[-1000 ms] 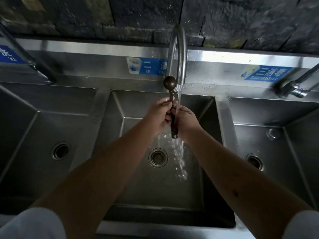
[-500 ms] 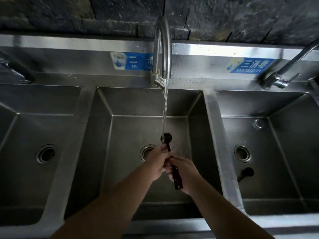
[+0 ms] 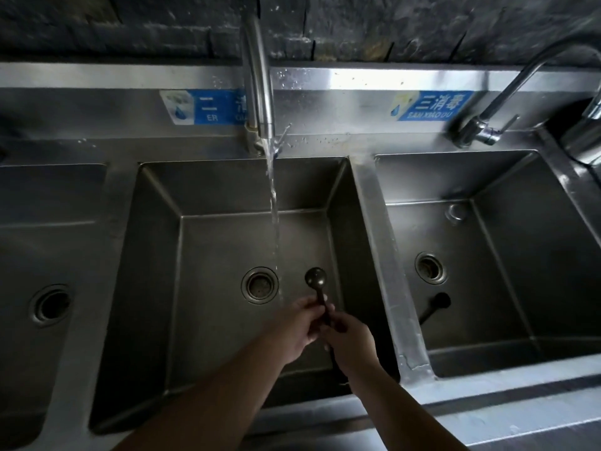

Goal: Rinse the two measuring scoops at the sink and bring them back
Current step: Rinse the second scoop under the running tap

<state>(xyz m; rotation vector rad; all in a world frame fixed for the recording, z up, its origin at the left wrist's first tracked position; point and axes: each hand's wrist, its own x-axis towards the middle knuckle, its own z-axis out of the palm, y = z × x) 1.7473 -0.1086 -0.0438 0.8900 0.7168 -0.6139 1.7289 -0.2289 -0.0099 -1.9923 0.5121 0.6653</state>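
Both hands hold one dark measuring scoop [image 3: 315, 277] over the middle sink basin [image 3: 156, 288]. Its round bowl points away from me, just right of the drain. My left hand [image 3: 300, 323] grips the handle near the bowl. My right hand [image 3: 349, 341] grips the handle lower down, and the handle's end sticks out below it. The scoop sits slightly right of the water stream [image 3: 274, 216] running from the faucet [image 3: 260, 92]. A second dark scoop [image 3: 435, 305] lies on the floor of the right basin [image 3: 507, 353].
Three steel basins stand side by side, each with a drain. Another faucet [image 3: 481, 128] rises behind the right basin. Blue labels [image 3: 208, 107] are stuck on the backsplash. A steel ledge runs along the front edge.
My hands and the scoop dropped from just under the spout to low in the basin, then shifted a little right of the stream. The view pulled back, revealing the second scoop.
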